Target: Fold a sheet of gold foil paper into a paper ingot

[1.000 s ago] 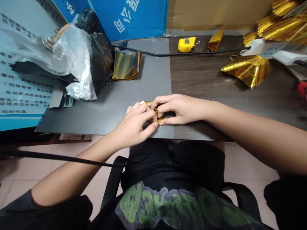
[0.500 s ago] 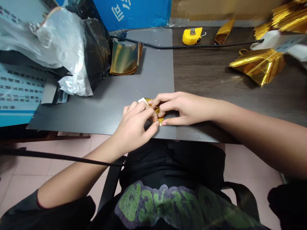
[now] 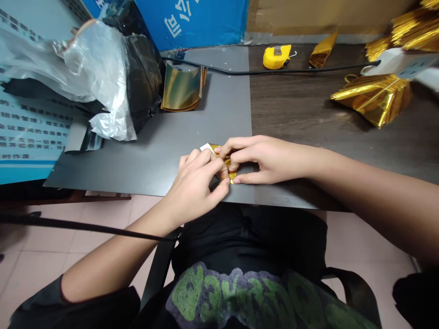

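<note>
A small sheet of gold foil paper with a white side lies on the grey mat near the table's front edge, largely covered by my fingers. My left hand is closed over its left part, thumb and fingertips pressing the near corner. From the right, my right hand rests curled fingertips on the foil, with the thumb at its near edge. Part of the sheet appears folded over, but the fold is mostly hidden. A stack of square gold foil sheets stands curved further back on the mat.
Plastic bags bulge at the left. A black cable crosses the back, near a yellow tape measure and a folded gold piece. Bundled gold foil folds lie at the right. Boxes line the rear.
The whole view has shifted slightly, so everything appears a little lower and to the right. Both hands keep nearly the same hold on the gold paper.
</note>
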A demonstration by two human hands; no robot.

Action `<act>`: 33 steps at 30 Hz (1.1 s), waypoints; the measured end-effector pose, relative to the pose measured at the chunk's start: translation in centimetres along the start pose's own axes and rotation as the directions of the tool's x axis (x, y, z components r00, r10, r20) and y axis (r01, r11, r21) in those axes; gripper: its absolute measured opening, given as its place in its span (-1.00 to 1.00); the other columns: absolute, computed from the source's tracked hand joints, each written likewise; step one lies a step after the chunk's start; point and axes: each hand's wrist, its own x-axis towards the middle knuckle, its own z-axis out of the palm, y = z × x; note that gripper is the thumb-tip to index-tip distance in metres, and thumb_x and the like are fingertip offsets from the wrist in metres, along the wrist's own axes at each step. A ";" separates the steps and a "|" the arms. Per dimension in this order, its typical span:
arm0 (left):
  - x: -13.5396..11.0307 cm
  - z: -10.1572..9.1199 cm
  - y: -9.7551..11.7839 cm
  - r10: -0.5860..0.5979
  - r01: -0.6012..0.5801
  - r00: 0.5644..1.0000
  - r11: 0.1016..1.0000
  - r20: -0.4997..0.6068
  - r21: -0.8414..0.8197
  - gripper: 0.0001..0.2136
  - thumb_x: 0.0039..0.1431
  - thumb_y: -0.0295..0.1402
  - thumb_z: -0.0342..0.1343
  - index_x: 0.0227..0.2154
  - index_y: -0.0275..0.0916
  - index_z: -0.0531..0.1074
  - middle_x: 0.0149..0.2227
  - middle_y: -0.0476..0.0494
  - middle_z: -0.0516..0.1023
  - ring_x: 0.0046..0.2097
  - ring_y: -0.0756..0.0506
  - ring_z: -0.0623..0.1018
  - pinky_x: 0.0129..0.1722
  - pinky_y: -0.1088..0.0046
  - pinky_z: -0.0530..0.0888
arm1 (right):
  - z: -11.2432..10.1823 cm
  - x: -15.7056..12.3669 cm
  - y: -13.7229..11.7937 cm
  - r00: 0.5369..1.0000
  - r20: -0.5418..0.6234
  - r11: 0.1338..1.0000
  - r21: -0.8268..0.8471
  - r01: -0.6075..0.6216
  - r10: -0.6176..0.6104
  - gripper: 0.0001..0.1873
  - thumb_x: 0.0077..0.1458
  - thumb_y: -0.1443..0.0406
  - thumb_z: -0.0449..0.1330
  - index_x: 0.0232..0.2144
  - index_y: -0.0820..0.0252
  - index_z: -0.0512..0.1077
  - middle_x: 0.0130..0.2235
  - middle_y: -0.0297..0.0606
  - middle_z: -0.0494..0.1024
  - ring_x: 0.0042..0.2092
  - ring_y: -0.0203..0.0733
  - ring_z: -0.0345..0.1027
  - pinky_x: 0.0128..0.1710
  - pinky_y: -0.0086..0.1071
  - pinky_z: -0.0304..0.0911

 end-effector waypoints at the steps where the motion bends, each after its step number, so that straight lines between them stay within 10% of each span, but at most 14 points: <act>1: 0.0 0.0 0.0 0.000 0.000 1.000 1.000 0.004 -0.003 -0.93 0.27 -0.35 0.11 -0.33 -0.17 0.44 -0.19 -0.09 0.43 -0.11 -0.19 0.38 -0.10 0.20 0.24 | 0.0 0.0 0.0 1.000 0.000 1.000 0.001 0.000 0.000 -0.89 0.26 0.28 0.23 -0.24 0.22 0.52 0.01 -0.13 0.49 -0.03 -0.16 0.43 0.01 -0.25 0.32; 33: 0.3 -0.5 0.2 -0.066 0.067 0.996 0.998 0.063 -0.013 -0.94 0.24 -0.32 0.11 -0.26 -0.16 0.41 -0.14 -0.08 0.40 -0.08 -0.19 0.34 -0.07 0.20 0.22 | 0.3 0.1 -0.8 0.995 -0.029 0.992 -0.086 -0.097 0.095 -0.86 0.23 0.25 0.24 -0.28 0.21 0.52 -0.04 -0.15 0.51 -0.11 -0.15 0.45 -0.09 -0.28 0.33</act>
